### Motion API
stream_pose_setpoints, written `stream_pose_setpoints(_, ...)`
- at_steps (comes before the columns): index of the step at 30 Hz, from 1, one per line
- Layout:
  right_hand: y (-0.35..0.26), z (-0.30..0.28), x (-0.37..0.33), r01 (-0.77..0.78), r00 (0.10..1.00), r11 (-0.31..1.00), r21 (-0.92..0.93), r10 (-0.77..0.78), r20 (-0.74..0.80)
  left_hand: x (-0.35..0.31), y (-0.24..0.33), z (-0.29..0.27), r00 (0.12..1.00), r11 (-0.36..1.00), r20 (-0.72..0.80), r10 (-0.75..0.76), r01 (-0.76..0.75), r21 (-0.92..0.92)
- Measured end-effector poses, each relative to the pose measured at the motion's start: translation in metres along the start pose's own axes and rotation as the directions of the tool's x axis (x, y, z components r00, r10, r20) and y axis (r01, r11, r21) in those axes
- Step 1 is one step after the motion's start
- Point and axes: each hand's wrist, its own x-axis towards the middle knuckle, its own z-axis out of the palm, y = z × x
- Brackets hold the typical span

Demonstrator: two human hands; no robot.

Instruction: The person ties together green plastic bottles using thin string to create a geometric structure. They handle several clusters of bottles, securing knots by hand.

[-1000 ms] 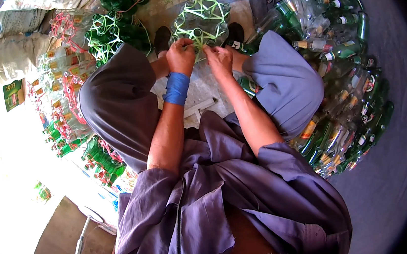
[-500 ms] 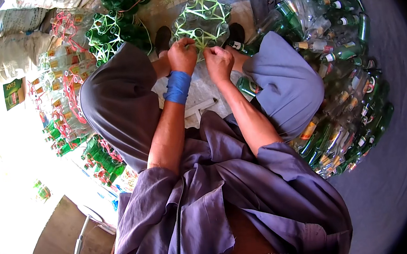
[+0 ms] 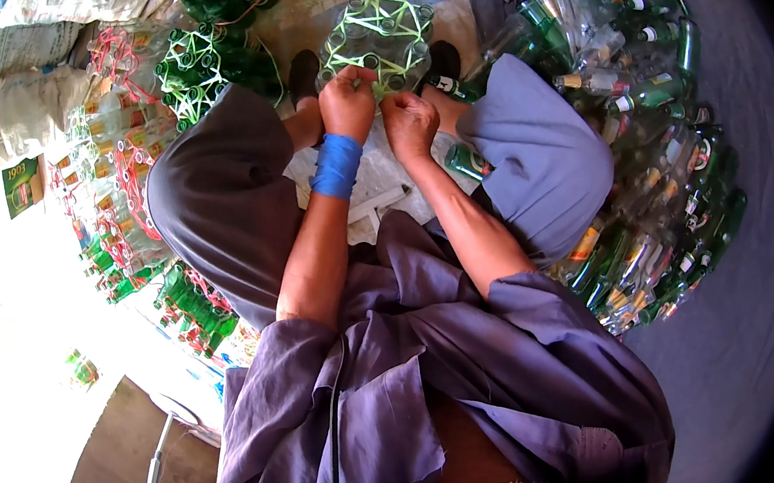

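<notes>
A round bundle of clear glass bottles (image 3: 357, 30) stands upright on the floor between my feet. Pale green plastic strap (image 3: 388, 26) is laced around the bottle necks in a zigzag. My left hand (image 3: 349, 106), with a blue wrap (image 3: 336, 166) on its wrist, is closed at the bundle's near edge, fingers curled on the strap. Beside it, slightly nearer to me, my right hand (image 3: 411, 124) is also closed, pinching strap by the nearest necks. My fingers hide the exact spot where they grip it.
Loose green and clear bottles (image 3: 646, 101) are piled along my right. At left stand a green bottle bundle (image 3: 199, 68) with pale green strap and bundles tied in red (image 3: 129, 165). A green bottle (image 3: 466, 162) lies by my right leg. Pale sacks (image 3: 33, 104) sit far left.
Both hands remain at the near edge of the bundle, their fingers shifting slightly on the strap. The whole view has shifted a little; the bottles stay in place.
</notes>
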Motion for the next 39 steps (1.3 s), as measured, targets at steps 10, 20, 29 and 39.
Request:
stream_pose_setpoints(10, 0.003, -0.002, 0.002, -0.010, 1.000, 0.998, 0.070, 0.011, -0.024, -0.011, -0.006, -0.006, 0.976, 0.920, 0.164, 0.143, -0.193, 0.342)
stream_pose_setpoints(20, 0.024, 0.010, 0.005, -0.176, 0.984, 0.943, 0.282, 0.162, 0.074, -0.020, -0.016, -0.008, 0.940, 0.896, 0.317, 0.128, -0.246, 0.369)
stream_pose_setpoints(29, 0.028, 0.012, 0.009, -0.373, 0.927, 0.808, 0.456, 0.309, 0.211, -0.018, -0.007, -0.005, 0.967, 0.891, 0.227, 0.112, -0.199, 0.408)
stream_pose_setpoints(39, 0.023, 0.010, 0.008, -0.389, 0.919, 0.776, 0.496, 0.296, 0.259, -0.003, 0.001, -0.014, 0.972, 0.913, 0.155, 0.177, -0.221, 0.344)
